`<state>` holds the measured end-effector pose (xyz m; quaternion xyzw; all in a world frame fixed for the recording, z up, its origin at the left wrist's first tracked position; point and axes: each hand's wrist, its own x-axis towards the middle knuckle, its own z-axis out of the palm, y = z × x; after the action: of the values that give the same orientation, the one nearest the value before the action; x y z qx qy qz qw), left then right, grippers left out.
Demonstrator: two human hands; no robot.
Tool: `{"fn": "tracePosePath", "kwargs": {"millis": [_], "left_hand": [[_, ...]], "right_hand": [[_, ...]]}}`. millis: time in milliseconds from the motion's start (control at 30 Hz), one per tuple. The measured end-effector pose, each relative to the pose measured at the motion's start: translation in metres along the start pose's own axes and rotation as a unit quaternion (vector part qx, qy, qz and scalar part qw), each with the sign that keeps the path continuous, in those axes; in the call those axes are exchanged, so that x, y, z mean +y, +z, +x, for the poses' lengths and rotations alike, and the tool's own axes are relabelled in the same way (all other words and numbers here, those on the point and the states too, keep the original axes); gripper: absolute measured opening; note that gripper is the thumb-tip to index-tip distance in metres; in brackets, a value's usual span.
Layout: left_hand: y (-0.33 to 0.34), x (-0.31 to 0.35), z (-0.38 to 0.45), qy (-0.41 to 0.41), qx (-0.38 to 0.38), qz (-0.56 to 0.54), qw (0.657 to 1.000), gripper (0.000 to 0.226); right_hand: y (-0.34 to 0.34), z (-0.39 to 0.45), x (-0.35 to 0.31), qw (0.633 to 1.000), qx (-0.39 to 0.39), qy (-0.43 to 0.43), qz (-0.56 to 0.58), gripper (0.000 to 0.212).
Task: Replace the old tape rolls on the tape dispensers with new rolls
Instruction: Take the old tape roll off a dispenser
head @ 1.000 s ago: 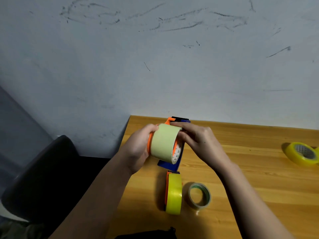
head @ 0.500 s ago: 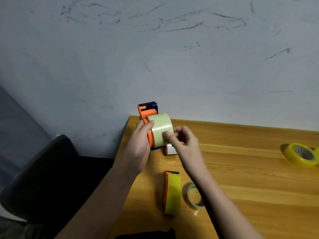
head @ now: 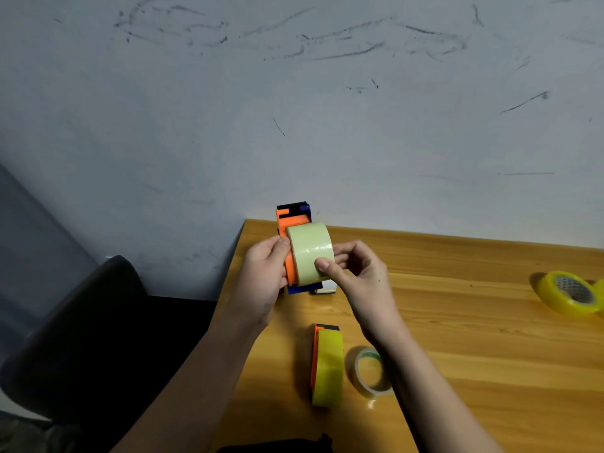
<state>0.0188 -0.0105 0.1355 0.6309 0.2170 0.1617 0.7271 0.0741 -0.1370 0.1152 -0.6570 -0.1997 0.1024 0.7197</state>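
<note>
My left hand [head: 261, 282] grips an orange, blue and black tape dispenser [head: 292, 217], held upright above the table's far left corner. A pale green tape roll [head: 310, 250] sits on it. My right hand [head: 356, 276] presses its thumb on the roll's outer face, with the fingers curled behind the roll. A second orange dispenser carrying a yellow roll [head: 327, 367] lies on the table below my hands. Beside it lies a nearly used-up clear roll [head: 371, 374].
The wooden table [head: 474, 338] butts against a scuffed white wall. A full yellow roll [head: 568, 295] lies at the right edge. A dark chair [head: 81, 322] stands left of the table. A black object [head: 277, 446] shows at the bottom edge.
The dispenser was tipped up from lying flat to upright and raised a little. My right hand slid from the top of the roll to its front face, thumb now pressing the tape.
</note>
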Motion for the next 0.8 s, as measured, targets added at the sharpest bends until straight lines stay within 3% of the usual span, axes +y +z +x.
{"fn": "tracePosePath", "kwargs": {"millis": [67, 233, 367, 467, 567, 800], "left_hand": [[-0.002, 0.0, -0.001, 0.021, -0.005, 0.017, 1.0, 0.026], [-0.011, 0.0, -0.001, 0.039, -0.068, 0.074, 0.994, 0.023], [-0.009, 0.003, -0.007, 0.059, -0.116, 0.092, 0.987, 0.027], [-0.008, 0.006, -0.007, 0.071, -0.121, 0.079, 0.987, 0.027], [-0.005, 0.009, -0.007, 0.075, -0.108, 0.067, 0.989, 0.027], [0.0, -0.001, -0.014, 0.092, -0.06, 0.062, 0.992, 0.031]], "right_hand": [[-0.004, 0.001, 0.003, 1.0, -0.008, -0.008, -0.028, 0.023], [-0.016, 0.009, 0.003, 0.991, -0.112, 0.066, -0.042, 0.087], [-0.016, 0.011, -0.002, 0.985, -0.127, 0.114, 0.032, 0.073], [-0.015, 0.01, -0.005, 0.99, -0.105, 0.092, 0.035, 0.064], [-0.015, 0.011, -0.007, 0.992, -0.088, 0.081, 0.041, 0.071], [-0.016, 0.009, -0.004, 0.98, -0.099, 0.148, 0.089, 0.075]]}}
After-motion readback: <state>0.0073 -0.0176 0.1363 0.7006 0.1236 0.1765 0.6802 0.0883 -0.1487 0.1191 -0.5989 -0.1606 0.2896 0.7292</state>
